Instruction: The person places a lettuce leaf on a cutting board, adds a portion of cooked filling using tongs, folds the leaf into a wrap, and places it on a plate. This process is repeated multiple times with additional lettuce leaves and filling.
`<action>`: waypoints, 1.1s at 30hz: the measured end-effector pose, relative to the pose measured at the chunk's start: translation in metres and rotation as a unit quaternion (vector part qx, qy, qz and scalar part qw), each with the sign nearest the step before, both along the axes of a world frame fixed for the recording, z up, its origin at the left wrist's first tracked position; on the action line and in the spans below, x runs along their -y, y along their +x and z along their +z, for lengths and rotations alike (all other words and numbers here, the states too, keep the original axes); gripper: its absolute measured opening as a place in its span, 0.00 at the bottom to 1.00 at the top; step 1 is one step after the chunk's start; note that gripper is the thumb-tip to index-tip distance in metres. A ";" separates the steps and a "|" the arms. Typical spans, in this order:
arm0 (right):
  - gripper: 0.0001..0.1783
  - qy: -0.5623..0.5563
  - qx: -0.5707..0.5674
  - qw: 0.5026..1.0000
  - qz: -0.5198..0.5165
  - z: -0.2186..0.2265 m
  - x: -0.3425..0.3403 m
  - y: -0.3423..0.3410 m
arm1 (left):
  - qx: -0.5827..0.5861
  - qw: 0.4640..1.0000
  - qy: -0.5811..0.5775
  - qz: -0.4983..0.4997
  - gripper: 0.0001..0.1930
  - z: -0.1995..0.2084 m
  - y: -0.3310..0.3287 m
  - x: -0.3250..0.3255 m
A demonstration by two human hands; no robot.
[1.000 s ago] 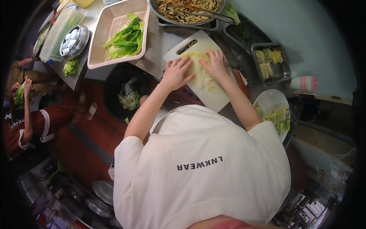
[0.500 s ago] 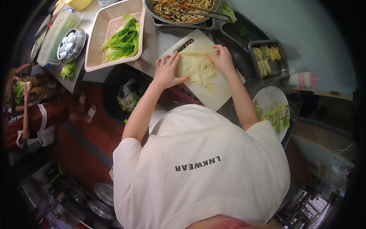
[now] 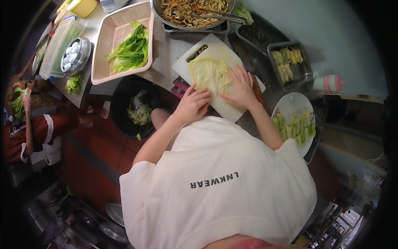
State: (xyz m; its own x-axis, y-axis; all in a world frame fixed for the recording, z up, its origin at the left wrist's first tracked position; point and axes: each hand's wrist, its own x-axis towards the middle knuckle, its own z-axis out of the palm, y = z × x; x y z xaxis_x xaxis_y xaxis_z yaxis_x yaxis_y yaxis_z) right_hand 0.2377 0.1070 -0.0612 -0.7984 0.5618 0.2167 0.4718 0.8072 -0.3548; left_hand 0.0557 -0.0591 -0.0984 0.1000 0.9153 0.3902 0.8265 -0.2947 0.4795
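Note:
A pale yellow-green cabbage leaf (image 3: 209, 71) lies spread flat on a white cutting board (image 3: 232, 111). My left hand (image 3: 192, 104) rests at the leaf's near left edge, fingers stretched out, holding nothing. Along the leaf's right side lies my right hand (image 3: 241, 88), fingers spread and pointing away from me. Its fingertips reach over the board, and its thumb is by the leaf's near edge. Just beyond the board stands a large metal bowl (image 3: 153, 8) of shredded brown and orange filling, with metal tongs (image 3: 224, 18) resting across it.
A pink basket (image 3: 97, 62) holds green leaves at the left. To the right are a metal tray (image 3: 304, 76) and a white oval plate (image 3: 286, 101), both with rolled leaves. A black bin (image 3: 120, 103) stands below the table's left edge. A co-worker (image 3: 37, 133) handles greens far left.
My left hand has moved from the leaf's far left edge toward me. My right hand has come down from the far right corner to the leaf's side. The leaf now lies flatter.

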 end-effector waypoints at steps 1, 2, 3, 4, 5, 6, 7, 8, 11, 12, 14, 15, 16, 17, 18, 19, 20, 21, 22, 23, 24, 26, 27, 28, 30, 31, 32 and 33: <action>0.38 0.004 -0.026 1.000 0.007 0.000 -0.006 -0.001 | 0.011 1.000 0.004 -0.017 0.19 0.002 -0.004 -0.003; 0.38 -0.007 -0.035 0.999 0.035 -0.003 -0.013 -0.006 | 0.019 1.000 0.009 0.004 0.17 0.011 -0.006 -0.010; 0.37 -0.019 -0.044 0.997 0.064 -0.008 -0.021 -0.014 | 0.023 0.999 0.013 0.031 0.17 0.014 -0.008 -0.020; 0.36 -0.029 -0.053 0.994 0.095 -0.011 -0.029 -0.025 | 0.028 0.998 0.018 0.060 0.18 0.015 -0.012 -0.033; 0.35 -0.055 -0.058 0.990 0.116 -0.013 -0.033 -0.036 | 0.032 0.995 0.022 0.089 0.19 0.015 -0.017 -0.044; 0.33 -0.080 -0.064 0.985 0.138 -0.015 -0.036 -0.050 | -0.013 0.994 0.012 0.112 0.22 0.009 -0.025 -0.057; 0.32 -0.105 -0.069 0.979 0.160 -0.017 -0.041 -0.059 | -0.059 0.989 0.003 0.134 0.25 0.000 -0.034 -0.070; 0.31 -0.052 -0.038 0.986 0.156 -0.018 -0.049 -0.061 | -0.105 0.982 -0.007 0.154 0.28 0.000 -0.038 -0.077; 0.27 0.085 0.016 0.989 0.121 -0.018 -0.070 -0.062 | -0.123 0.973 -0.117 0.154 0.37 0.008 -0.048 -0.078; 0.25 0.116 0.006 0.989 0.095 -0.018 -0.076 -0.062 | -0.128 0.967 -0.152 0.161 0.39 0.013 -0.046 -0.076; 0.22 0.123 -0.061 0.986 0.095 -0.004 -0.084 -0.065 | -0.087 0.977 -0.110 0.162 0.41 0.010 -0.042 -0.067; 0.20 0.101 -0.119 0.981 0.119 0.007 -0.094 -0.068 | -0.067 0.980 -0.089 0.163 0.42 0.010 -0.040 -0.063; 0.18 0.079 -0.176 0.971 0.141 0.026 -0.104 -0.072 | -0.039 0.984 -0.072 0.157 0.42 0.013 -0.039 -0.061; 0.17 0.095 -0.207 0.964 0.134 0.046 -0.110 -0.078 | -0.023 0.982 -0.080 0.171 0.42 0.012 -0.039 -0.056; 0.16 0.111 -0.241 0.956 0.128 0.069 -0.116 -0.087 | -0.009 0.979 -0.087 0.185 0.42 0.011 -0.041 -0.051; 0.15 0.129 -0.276 0.945 0.119 0.085 -0.124 -0.095 | 0.003 0.976 -0.090 0.198 0.42 0.011 -0.044 -0.049; 0.15 0.161 -0.253 0.948 0.110 0.095 -0.136 -0.103 | 0.008 0.975 -0.095 0.201 0.42 0.007 -0.045 -0.048; 0.15 0.192 -0.230 0.949 0.100 0.102 -0.149 -0.112 | 0.013 0.973 -0.101 0.205 0.42 -0.001 -0.045 -0.045; 0.18 0.189 -0.176 0.960 0.111 0.102 -0.162 -0.121 | 0.017 0.972 -0.107 0.210 0.42 -0.007 -0.045 -0.043; 0.20 0.235 -0.092 0.964 0.081 0.098 -0.169 -0.129 | 0.010 0.973 -0.097 0.211 0.42 -0.007 -0.044 -0.042; 0.22 0.278 -0.006 0.959 0.049 0.091 -0.174 -0.136 | 0.002 0.974 -0.086 0.212 0.42 -0.008 -0.041 -0.043; 0.26 0.255 0.220 0.941 0.041 0.098 -0.177 -0.154 | 0.016 0.972 -0.085 0.220 0.43 -0.006 -0.040 -0.043; 0.25 0.212 0.250 0.943 0.063 0.098 -0.183 -0.160 | 0.013 0.972 -0.085 0.217 0.43 -0.006 -0.040 -0.042; 0.24 0.169 0.278 0.942 0.085 0.096 -0.194 -0.168 | 0.010 0.973 -0.083 0.214 0.43 -0.008 -0.040 -0.043; 0.19 0.107 0.315 0.935 0.121 0.094 -0.219 -0.181 | 0.014 0.975 -0.084 0.203 0.43 -0.007 -0.042 -0.045; 0.19 0.048 0.298 0.946 0.118 0.102 -0.214 -0.190 | 0.022 0.974 -0.089 0.205 0.44 -0.008 -0.043 -0.043; 0.20 -0.012 0.280 0.953 0.113 0.120 -0.202 -0.196 | 0.030 0.974 -0.095 0.205 0.44 -0.008 -0.044 -0.040; 0.20 -0.072 0.263 0.956 0.107 0.130 -0.193 -0.202 | 0.033 0.974 -0.091 0.206 0.44 -0.008 -0.046 -0.037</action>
